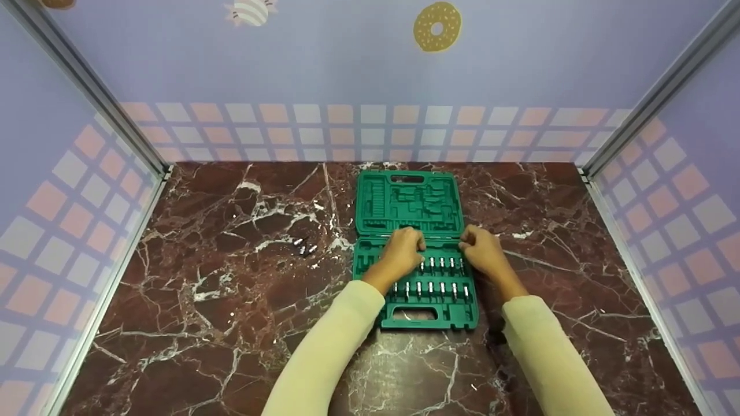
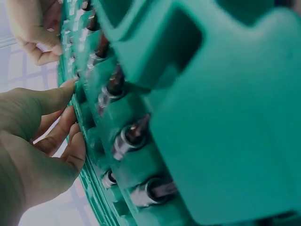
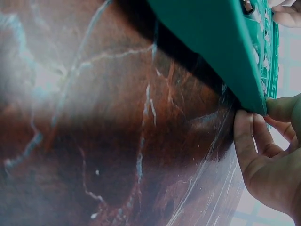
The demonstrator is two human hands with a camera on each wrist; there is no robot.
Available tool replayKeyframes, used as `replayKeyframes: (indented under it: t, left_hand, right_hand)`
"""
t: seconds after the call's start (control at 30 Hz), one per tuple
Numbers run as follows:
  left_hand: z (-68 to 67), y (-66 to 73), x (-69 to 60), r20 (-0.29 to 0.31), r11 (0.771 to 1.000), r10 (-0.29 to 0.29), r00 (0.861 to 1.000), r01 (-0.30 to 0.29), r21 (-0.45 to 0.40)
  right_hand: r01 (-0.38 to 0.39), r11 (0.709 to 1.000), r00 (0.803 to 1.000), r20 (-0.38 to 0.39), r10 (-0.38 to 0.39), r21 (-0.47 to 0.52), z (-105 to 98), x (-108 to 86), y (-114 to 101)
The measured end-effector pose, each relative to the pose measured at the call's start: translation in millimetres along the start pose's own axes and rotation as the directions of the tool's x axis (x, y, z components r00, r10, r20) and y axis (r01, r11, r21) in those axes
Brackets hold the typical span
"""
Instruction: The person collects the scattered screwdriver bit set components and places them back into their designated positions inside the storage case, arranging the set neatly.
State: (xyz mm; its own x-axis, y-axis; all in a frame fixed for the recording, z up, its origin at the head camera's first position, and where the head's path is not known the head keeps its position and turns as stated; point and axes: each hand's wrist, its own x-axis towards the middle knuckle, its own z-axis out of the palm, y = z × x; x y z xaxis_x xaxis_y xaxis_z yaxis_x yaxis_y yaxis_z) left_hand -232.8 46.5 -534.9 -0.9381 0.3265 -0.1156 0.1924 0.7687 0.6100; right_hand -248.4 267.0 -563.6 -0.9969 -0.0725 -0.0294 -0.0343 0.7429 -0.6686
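A green plastic tool case [image 1: 410, 202] lies unfolded on the table, lid side away from me. Rows of silver bit sockets [image 1: 442, 289] sit in its near half; in the left wrist view their dark bit tips [image 2: 164, 189] show. Over the upper row, my left hand [image 1: 403, 251] has its fingertips at the tray near the hinge; whether they pinch a socket is hidden. At the case's right edge, my right hand [image 1: 484, 249] grips the rim, thumb on top and fingers [image 3: 244, 134] along the outer side in the right wrist view.
Several loose bit sockets [image 1: 304, 247] lie on the dark red marble table [image 1: 231, 323] left of the case. Patterned panels [image 1: 370, 69] wall in the back and both sides. A handle cutout [image 1: 414, 314] is at the case's near edge.
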Motion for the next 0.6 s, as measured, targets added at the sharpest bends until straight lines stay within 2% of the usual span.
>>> replayKeyframes:
  t: [0.23,0.43,0.6]
  left_hand:
    - [1.6,0.2,-0.6,-0.008,1.000,0.024,1.000,-0.024,0.006]
    - [1.3,-5.3,-1.7,-0.029,0.997,0.066,0.997,-0.067,-0.039]
    - [-0.2,-12.7,-0.8,-0.039,0.988,0.101,0.994,-0.105,-0.116]
  right_hand:
    - [0.019,1.000,1.000,-0.004,-0.018,0.008,-0.3,-0.5,1.0]
    - [0.022,1.000,1.000,-0.015,-0.022,0.017,-1.2,0.1,0.9]
    - [0.017,1.000,1.000,-0.007,-0.016,0.013,-2.1,0.9,0.6]
